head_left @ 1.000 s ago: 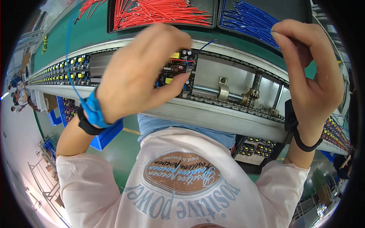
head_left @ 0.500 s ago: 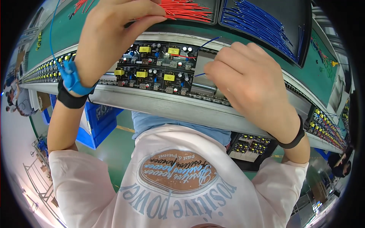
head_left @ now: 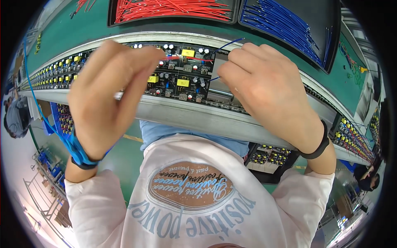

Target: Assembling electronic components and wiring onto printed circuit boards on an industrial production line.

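Over the row of black circuit boards [head_left: 171, 89], my left hand [head_left: 109, 91] is closed in a pinch, slightly blurred. A red wire [head_left: 172, 58] pokes out to the right from its fingertips. Another red wire [head_left: 202, 60] lies across the upper board beside a yellow block component [head_left: 188, 53]. My right hand [head_left: 264, 82] is closed at the right end of the boards, its fingertips on a short blue wire [head_left: 214, 78]; how much of that wire the fingers cover is hidden. A second blue wire [head_left: 230, 44] sticks up from the upper board's right corner.
Behind the boards stand a black tray of red wires [head_left: 111, 16] and a black tray of blue wires [head_left: 322, 25]. The metal conveyor rail [head_left: 186, 113] runs along the near side. A blue cord [head_left: 35, 99] trails from my left wrist strap. Further boards sit in a rack [head_left: 269, 175] below.
My left hand has come back from the red-wire tray, down toward the boards, with a red wire in its fingertips. My right hand has shifted slightly left, staying by the blue wire.
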The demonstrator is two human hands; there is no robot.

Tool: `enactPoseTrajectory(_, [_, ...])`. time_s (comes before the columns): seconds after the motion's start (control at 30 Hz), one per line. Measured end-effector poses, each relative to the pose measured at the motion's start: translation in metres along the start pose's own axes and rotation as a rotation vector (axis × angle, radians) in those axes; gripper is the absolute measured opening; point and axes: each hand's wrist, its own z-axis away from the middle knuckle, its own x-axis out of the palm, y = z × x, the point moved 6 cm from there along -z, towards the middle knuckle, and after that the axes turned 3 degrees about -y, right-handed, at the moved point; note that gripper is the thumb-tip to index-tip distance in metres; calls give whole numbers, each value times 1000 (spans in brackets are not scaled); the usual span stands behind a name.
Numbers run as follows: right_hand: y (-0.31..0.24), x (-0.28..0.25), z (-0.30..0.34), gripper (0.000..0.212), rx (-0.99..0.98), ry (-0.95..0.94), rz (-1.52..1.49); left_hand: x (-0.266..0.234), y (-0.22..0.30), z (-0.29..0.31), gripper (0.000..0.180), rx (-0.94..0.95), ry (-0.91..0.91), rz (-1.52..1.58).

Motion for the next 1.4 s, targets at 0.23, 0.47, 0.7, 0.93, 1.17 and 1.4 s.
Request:
enactPoseTrajectory(0.23, [-8,0,0,19,-21,6,104,26,22,30,24,-8,35,99])
enactPoseTrajectory(0.47, [-23,3,-4,16,-99,-4,183,57,25,38,23,-60,65,142])
enactPoseTrajectory(0.7, [-24,6,-3,14,-119,-54,172,64,29,31,22,-32,58,28])
enactPoseTrajectory(0.93, [-16,-6,-2,18,-7,21,145,71,28,29,22,-55,56,24])
enactPoseTrajectory(1.17, [10,-51,-8,26,120,127,91,69,28,32,22,-20,14,-44])
enactPoseTrajectory(1.4, [90,-76,31,24,263,70,183,72,38,22,25,70,-30,-61])
